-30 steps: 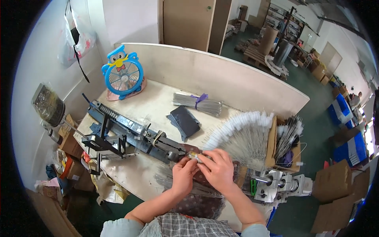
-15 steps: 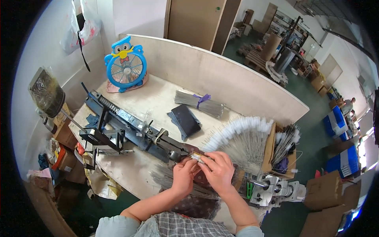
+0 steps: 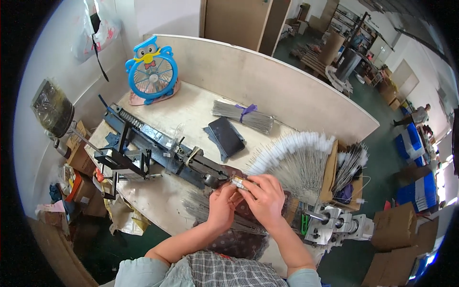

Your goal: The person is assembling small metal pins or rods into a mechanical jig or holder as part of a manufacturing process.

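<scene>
Both hands meet at the near right end of a long dark metal bench fixture (image 3: 165, 154). My right hand (image 3: 264, 198) is closed, its thumb and fingertips on a small white and yellow piece (image 3: 238, 182) by the fixture's tip. Close beside it, my left hand (image 3: 222, 206) is pinched shut; whatever its fingertips hold is hidden. Beneath and around the hands lie thin metal wires (image 3: 195, 204) on a dark dotted cloth (image 3: 234, 243). Right of my hands, a fan of wire-stemmed brushes with white tufts (image 3: 291, 160) spreads over the table.
A cardboard box (image 3: 330, 177) holds more wires. Farther back are a purple-tied wire bundle (image 3: 245, 116), a dark phone (image 3: 226, 137) and a blue cartoon fan (image 3: 153, 79). A silver metal machine (image 3: 337, 225) stands right; a black crank frame (image 3: 122, 165) stands left. A low partition (image 3: 267, 71) borders the table.
The view has shifted slightly, so the table's things sit a little higher. My hands stay at the fixture's end with only small finger movement. A person far right shows more fully.
</scene>
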`<state>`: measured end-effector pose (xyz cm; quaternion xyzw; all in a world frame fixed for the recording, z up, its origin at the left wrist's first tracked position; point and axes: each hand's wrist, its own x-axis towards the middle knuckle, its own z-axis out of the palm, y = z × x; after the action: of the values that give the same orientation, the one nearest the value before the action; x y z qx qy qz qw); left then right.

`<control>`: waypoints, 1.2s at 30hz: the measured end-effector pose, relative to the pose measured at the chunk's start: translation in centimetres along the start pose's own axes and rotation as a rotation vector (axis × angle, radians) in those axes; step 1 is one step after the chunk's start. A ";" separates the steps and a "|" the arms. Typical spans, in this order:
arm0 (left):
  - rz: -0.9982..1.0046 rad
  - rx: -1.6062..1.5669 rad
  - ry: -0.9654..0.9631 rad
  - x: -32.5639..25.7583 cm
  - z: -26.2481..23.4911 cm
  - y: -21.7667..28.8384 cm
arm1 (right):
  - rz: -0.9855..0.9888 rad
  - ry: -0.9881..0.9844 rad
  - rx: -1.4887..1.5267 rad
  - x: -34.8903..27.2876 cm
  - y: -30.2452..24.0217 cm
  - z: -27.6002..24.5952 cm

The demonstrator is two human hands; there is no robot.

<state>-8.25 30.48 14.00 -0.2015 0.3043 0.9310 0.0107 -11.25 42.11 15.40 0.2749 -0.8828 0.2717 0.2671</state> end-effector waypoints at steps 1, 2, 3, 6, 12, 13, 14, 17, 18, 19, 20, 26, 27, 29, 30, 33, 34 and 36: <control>-0.024 0.024 0.081 -0.3 0.5 0.3 | 0.016 0.010 -0.003 0.0 -0.2 -0.2; -0.017 0.018 0.082 -0.1 -0.1 0.1 | 0.032 0.020 -0.006 -0.1 -0.4 -0.2; -0.015 0.001 0.007 0.2 -1.1 -0.2 | 0.023 0.018 -0.005 -0.2 -0.5 -0.2; 0.006 0.009 -0.043 -0.1 -0.6 -0.2 | 0.016 0.012 -0.011 -0.4 -0.3 -0.2; -0.002 0.059 0.006 0.1 -0.3 0.0 | -0.002 0.018 -0.031 0.1 -0.5 -0.3; -0.003 0.062 -0.002 -0.1 -0.3 0.0 | 0.003 0.005 -0.018 0.0 -0.4 -0.3; -0.005 0.061 0.001 -0.1 -0.2 0.1 | 0.008 -0.008 -0.006 0.0 -0.3 -0.3; -0.008 0.067 -0.005 0.0 0.0 0.1 | -0.008 -0.023 -0.027 0.0 0.1 -0.3; -0.015 0.057 -0.006 0.1 -0.1 0.1 | -0.008 -0.024 -0.027 0.0 0.1 -0.4; -0.022 0.048 -0.007 0.1 -0.2 0.1 | -0.011 -0.033 -0.032 0.1 0.0 -0.5; -0.021 0.048 -0.006 0.3 -0.7 -0.1 | -0.015 -0.042 -0.038 0.2 -0.2 -0.8; -0.036 0.008 -0.041 0.0 -1.3 0.2 | 0.045 -0.188 -0.166 -0.3 -0.8 -3.2; -0.057 -0.031 -0.053 0.2 -2.3 -0.1 | 0.049 -0.184 -0.169 -0.6 -0.9 -3.1; -0.085 -0.058 -0.072 0.2 -2.6 -0.1 | 0.027 -0.174 -0.148 -1.2 -0.6 -2.9; -0.087 -0.039 -0.092 0.0 -2.4 0.1 | 0.040 -0.166 -0.149 -1.2 -0.6 -3.0; -0.099 0.030 -0.109 -0.6 -1.6 0.7 | 0.086 -0.151 -0.087 -1.3 -0.5 -3.4; -0.096 0.061 -0.104 -0.5 -1.5 0.6 | 0.058 -0.145 -0.079 -1.3 -0.2 -3.2; -0.115 0.124 -0.113 0.1 -1.8 0.0 | 0.076 -0.115 -0.059 -1.2 0.2 -3.7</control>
<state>-7.71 29.48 12.62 -0.1649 0.3480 0.9181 0.0936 -9.38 44.94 17.22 0.2483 -0.9140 0.2395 0.2135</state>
